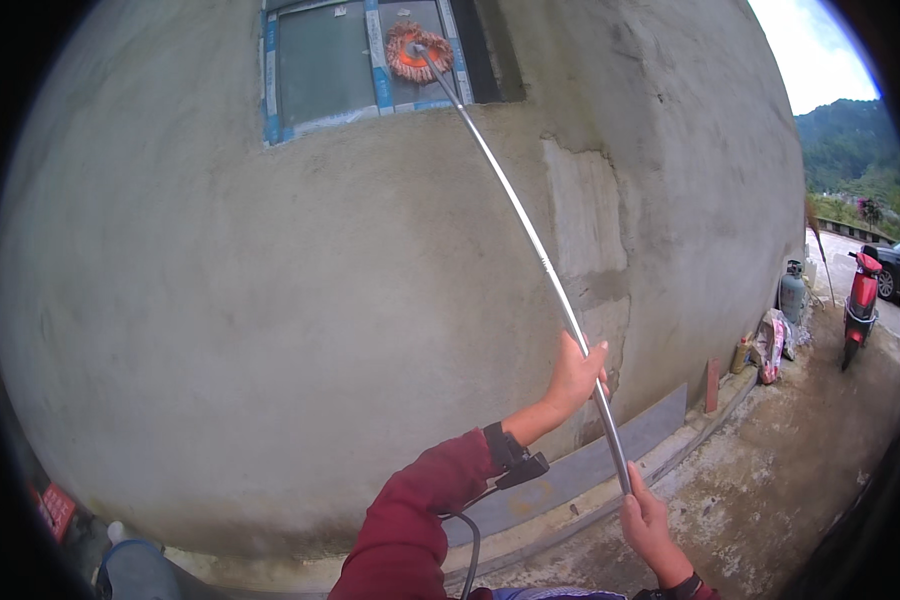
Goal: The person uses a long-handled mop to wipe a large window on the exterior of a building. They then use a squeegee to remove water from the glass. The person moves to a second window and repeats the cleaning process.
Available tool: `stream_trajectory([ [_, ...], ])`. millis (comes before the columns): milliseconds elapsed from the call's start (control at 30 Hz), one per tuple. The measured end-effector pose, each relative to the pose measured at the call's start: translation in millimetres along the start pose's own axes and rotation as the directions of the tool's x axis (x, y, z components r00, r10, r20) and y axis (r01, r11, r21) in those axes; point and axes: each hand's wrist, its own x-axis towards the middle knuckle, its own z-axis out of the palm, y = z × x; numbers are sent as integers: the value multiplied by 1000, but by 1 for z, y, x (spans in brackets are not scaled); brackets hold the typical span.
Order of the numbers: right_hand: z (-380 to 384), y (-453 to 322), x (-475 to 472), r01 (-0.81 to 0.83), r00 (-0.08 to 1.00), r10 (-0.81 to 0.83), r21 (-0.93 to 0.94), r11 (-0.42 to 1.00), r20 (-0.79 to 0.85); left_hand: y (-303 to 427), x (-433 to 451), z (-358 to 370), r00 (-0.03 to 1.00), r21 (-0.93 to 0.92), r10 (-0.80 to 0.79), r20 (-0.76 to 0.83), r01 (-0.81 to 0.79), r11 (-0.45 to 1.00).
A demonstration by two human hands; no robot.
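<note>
My left hand wraps around the middle of a long metal mop pole. Lower down, my right hand grips the pole near its bottom end. At the top of the pole, a round mop head with pinkish-brown strands and an orange plate lies over the right pane of a window. Blue-and-white protective tape covers much of the window frame. A black strap and a cable are on my left wrist.
The grey cement wall fills most of the view. A grey board leans along its base. To the right stand a gas cylinder, plastic bags, a red scooter and a car. A grey container is at lower left.
</note>
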Motion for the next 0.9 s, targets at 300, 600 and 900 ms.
stream_trajectory([
  [300, 20, -27, 59, 109, 993, -105, 91, 990, -50, 58, 55, -26, 987, 22, 163, -9, -162, 986],
  [600, 50, -50, 156, 192, 977, -179, 115, 975, -117, 102, 151, -57, 976, 102, 183, -120, -171, 980],
  [900, 58, -28, 121, 43, 999, -42, 290, 956, -10, 58, 128, -62, 989, 136, 128, -73, -117, 984],
])
